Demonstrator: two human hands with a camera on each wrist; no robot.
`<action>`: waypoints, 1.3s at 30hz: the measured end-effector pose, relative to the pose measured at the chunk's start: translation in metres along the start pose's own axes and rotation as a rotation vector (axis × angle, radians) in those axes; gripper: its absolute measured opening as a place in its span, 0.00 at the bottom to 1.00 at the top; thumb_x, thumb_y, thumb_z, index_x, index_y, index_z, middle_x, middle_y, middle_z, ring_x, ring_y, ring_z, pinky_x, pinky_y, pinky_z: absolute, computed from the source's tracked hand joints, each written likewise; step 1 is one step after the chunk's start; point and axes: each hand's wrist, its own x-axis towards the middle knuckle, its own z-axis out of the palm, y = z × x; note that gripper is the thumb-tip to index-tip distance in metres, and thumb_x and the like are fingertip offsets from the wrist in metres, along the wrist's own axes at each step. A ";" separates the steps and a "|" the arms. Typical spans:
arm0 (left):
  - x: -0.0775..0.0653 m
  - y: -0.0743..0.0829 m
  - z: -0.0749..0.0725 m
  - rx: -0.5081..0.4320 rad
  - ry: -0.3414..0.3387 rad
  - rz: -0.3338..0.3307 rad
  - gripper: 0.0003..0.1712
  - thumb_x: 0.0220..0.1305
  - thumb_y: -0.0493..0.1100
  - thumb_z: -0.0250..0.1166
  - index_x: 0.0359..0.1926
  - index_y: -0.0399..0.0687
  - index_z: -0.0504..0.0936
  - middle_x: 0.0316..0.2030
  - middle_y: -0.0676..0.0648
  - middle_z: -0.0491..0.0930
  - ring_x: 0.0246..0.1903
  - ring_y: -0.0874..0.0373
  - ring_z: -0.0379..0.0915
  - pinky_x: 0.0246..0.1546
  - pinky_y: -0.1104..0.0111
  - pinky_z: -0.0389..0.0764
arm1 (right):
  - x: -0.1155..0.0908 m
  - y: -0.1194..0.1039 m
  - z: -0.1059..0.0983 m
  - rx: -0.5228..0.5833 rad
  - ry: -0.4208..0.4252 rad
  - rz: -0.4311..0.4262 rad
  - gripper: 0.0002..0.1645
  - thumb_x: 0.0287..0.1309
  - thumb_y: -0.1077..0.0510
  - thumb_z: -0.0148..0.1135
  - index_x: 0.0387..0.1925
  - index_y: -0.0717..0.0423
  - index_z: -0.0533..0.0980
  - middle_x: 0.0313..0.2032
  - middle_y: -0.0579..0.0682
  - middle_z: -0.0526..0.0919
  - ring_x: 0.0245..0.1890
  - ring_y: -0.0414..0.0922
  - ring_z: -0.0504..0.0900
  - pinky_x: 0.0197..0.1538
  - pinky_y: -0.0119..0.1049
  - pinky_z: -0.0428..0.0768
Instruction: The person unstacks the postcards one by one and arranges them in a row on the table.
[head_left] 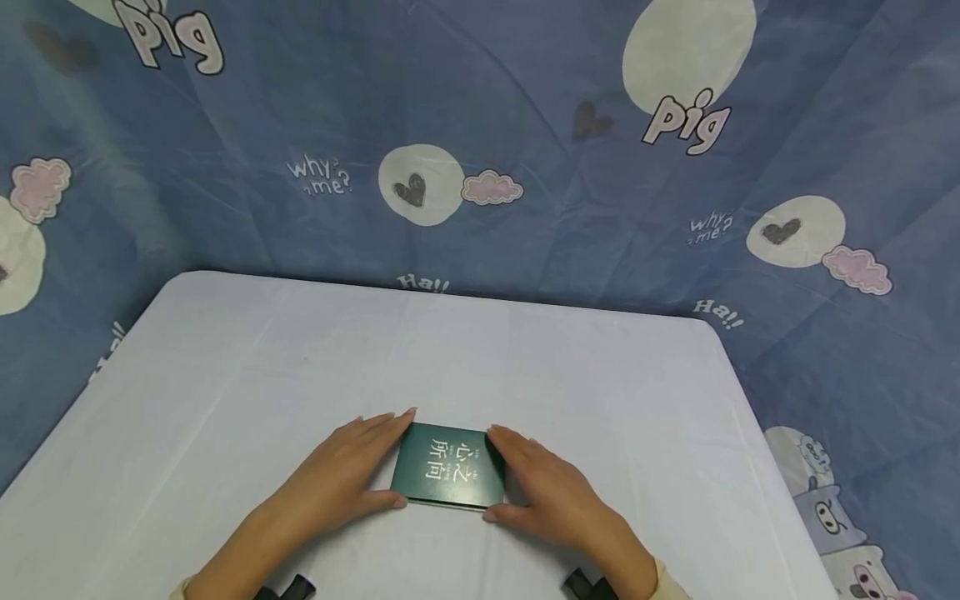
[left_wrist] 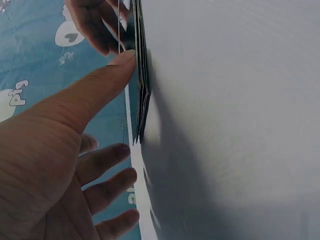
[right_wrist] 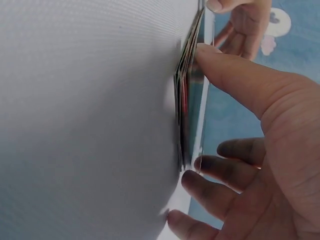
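Flanking the green booklet (head_left: 448, 465) at the frame's lower centre, the left hand (head_left: 343, 468) and right hand (head_left: 553, 488) spread fingers wide, touching its ends without evident grip; we judge this positioning, the next move calling for pinching.

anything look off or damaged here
The green booklet looks slightly odd: in both wrist views its layered edge kinks, with gaps between layers instead of lying flush. Whether that's damage, I can't tell.
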 end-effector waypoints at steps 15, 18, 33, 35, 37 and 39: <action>0.007 0.001 -0.004 0.001 0.013 0.001 0.58 0.54 0.56 0.82 0.78 0.39 0.64 0.75 0.42 0.68 0.72 0.45 0.66 0.67 0.47 0.74 | 0.006 0.006 -0.011 -0.004 0.040 -0.051 0.59 0.58 0.40 0.78 0.80 0.57 0.59 0.78 0.55 0.63 0.77 0.51 0.63 0.71 0.51 0.73; 0.009 0.001 -0.005 0.003 0.028 0.009 0.57 0.55 0.56 0.82 0.78 0.39 0.64 0.75 0.41 0.68 0.72 0.45 0.67 0.66 0.47 0.75 | 0.008 0.007 -0.013 0.019 0.030 -0.040 0.58 0.59 0.41 0.77 0.81 0.57 0.59 0.78 0.55 0.63 0.77 0.51 0.64 0.70 0.51 0.74; 0.017 0.000 -0.008 -0.024 0.043 0.016 0.56 0.56 0.53 0.82 0.78 0.36 0.64 0.77 0.40 0.64 0.71 0.44 0.67 0.66 0.50 0.75 | 0.020 0.014 -0.025 0.024 0.031 -0.069 0.59 0.59 0.42 0.78 0.81 0.57 0.58 0.78 0.55 0.62 0.75 0.50 0.66 0.67 0.50 0.77; 0.018 -0.001 -0.009 -0.035 0.025 0.006 0.56 0.57 0.53 0.81 0.78 0.36 0.63 0.77 0.41 0.62 0.72 0.44 0.66 0.67 0.50 0.74 | 0.022 0.014 -0.027 0.017 0.031 -0.073 0.58 0.59 0.42 0.77 0.81 0.57 0.58 0.78 0.55 0.63 0.75 0.51 0.66 0.67 0.50 0.77; 0.020 -0.002 -0.010 -0.044 0.015 -0.004 0.56 0.58 0.53 0.81 0.79 0.36 0.62 0.78 0.41 0.61 0.73 0.44 0.64 0.68 0.49 0.72 | 0.024 0.015 -0.028 0.013 0.028 -0.077 0.58 0.60 0.42 0.77 0.81 0.57 0.57 0.78 0.56 0.62 0.75 0.51 0.66 0.67 0.50 0.77; 0.021 -0.003 -0.011 -0.052 0.016 -0.004 0.56 0.59 0.52 0.80 0.79 0.36 0.61 0.78 0.41 0.60 0.74 0.44 0.64 0.68 0.49 0.72 | 0.026 0.016 -0.030 0.013 0.028 -0.082 0.58 0.60 0.42 0.77 0.81 0.58 0.57 0.79 0.56 0.62 0.76 0.51 0.65 0.68 0.50 0.76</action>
